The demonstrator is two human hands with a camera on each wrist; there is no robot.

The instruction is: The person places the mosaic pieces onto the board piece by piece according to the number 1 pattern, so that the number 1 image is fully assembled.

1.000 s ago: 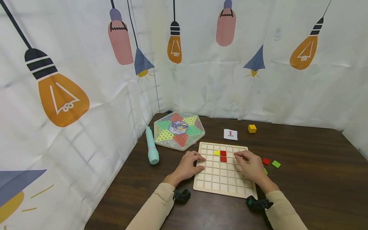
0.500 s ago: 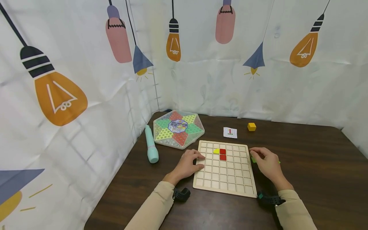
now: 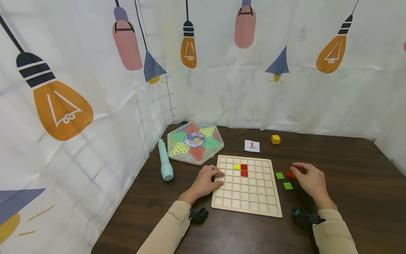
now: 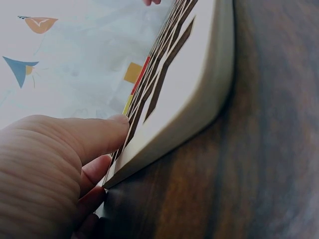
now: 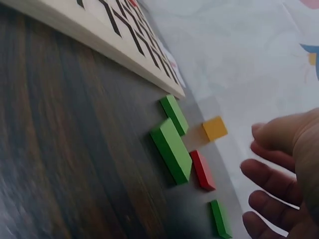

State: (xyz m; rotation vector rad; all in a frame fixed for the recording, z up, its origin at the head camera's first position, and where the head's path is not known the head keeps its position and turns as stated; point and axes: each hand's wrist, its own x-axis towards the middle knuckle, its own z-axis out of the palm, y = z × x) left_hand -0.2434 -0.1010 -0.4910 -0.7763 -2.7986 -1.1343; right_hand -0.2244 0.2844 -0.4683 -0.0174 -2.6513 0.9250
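Note:
A wooden grid board (image 3: 257, 197) lies flat, with two red square tiles (image 3: 244, 173) and a yellow curved-edge tile (image 3: 237, 166) in its upper cells. My left hand (image 3: 201, 182) rests at the board's left edge; in the left wrist view its thumb (image 4: 107, 133) touches the top near a corner. My right hand (image 3: 312, 182) hovers right of the board, thumb and index finger spread just beside a loose red tile (image 3: 290, 174). Nearby lie two green tiles (image 3: 288, 186). The right wrist view shows another green tile (image 5: 221, 219), hidden from the head view. Nothing is between the right fingers.
Behind the board are a small printed grid card (image 3: 252, 146) and a yellow cube (image 3: 275, 139). A hexagonal Chinese checkers box (image 3: 180, 137) and a mint-green microphone-shaped object (image 3: 165, 162) lie at the back left. White patterned cloth (image 3: 215, 98) hangs behind the table.
My right hand has moved right, from over the board, past the green tiles, to the loose red tile. The left hand stays at the board's edge.

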